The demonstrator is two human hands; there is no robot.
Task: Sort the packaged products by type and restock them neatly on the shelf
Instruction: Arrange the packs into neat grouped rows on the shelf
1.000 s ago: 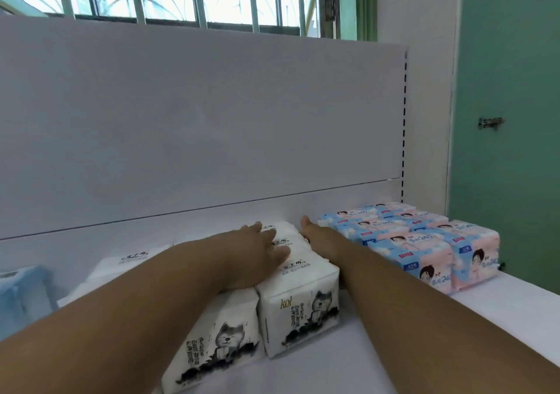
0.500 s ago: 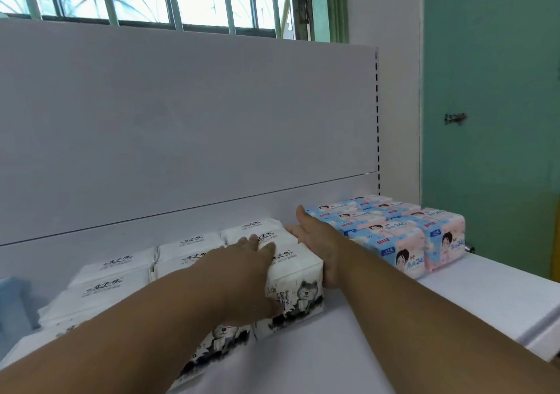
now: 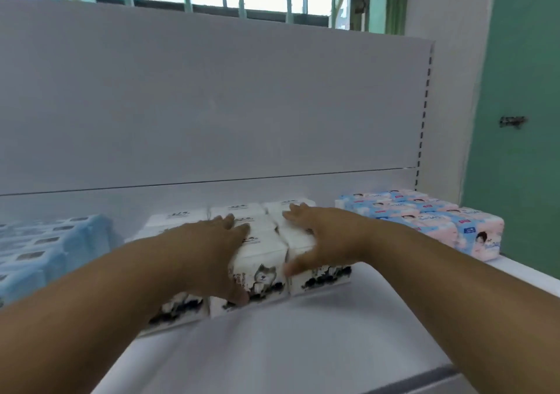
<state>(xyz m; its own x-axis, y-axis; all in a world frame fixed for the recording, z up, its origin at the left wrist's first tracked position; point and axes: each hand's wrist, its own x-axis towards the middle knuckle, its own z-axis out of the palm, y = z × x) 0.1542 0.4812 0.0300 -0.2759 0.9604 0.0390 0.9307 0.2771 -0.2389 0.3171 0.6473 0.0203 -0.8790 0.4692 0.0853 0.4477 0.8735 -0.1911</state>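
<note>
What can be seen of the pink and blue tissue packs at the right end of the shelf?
The pink and blue tissue packs form a tidy block of soft, glossy plastic-wrapped bricks, lying flat in rows near the back panel at the right end of the white shelf. Each is printed with a dark-haired cartoon face, small red labels and blue patches. A gap separates them from the white packs. Neither hand touches them; the right hand rests on the white packs beside them.
</note>
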